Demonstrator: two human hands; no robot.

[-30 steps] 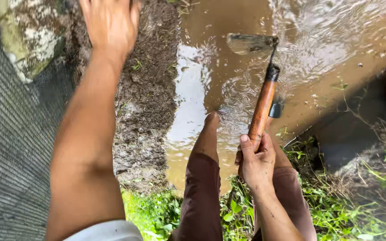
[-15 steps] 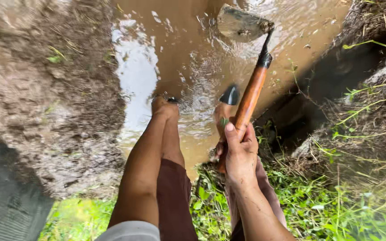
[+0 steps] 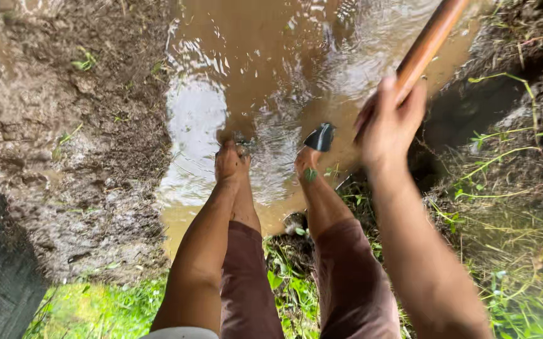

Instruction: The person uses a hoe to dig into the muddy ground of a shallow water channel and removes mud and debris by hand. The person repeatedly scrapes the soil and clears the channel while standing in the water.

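Handle (image 3: 426, 45) swung upward; right hand (image 3: 387, 122) grip closed around it; left hand (image 3: 229, 164) reaches muddy water (image 3: 265, 56), grip unclear.

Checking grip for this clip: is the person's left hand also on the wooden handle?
No: only the right hand grips the wooden handle; the left hand is down by the left shin.

The brown water (image 3: 271, 56) in the middle is wide open, so a hand can move freely there, all the way up to the top of the picture. On the left a lumpy mud bank (image 3: 64, 157) blocks the way, and on the right a dark dirt bank (image 3: 510, 125) with thin green stems (image 3: 504, 135) closes in just beside the right hand (image 3: 387, 122) and the wooden handle (image 3: 425, 44). Low down, the two legs (image 3: 322, 207) and the left hand (image 3: 229, 164) fill the near edge, with wet grass (image 3: 284, 276) between them.
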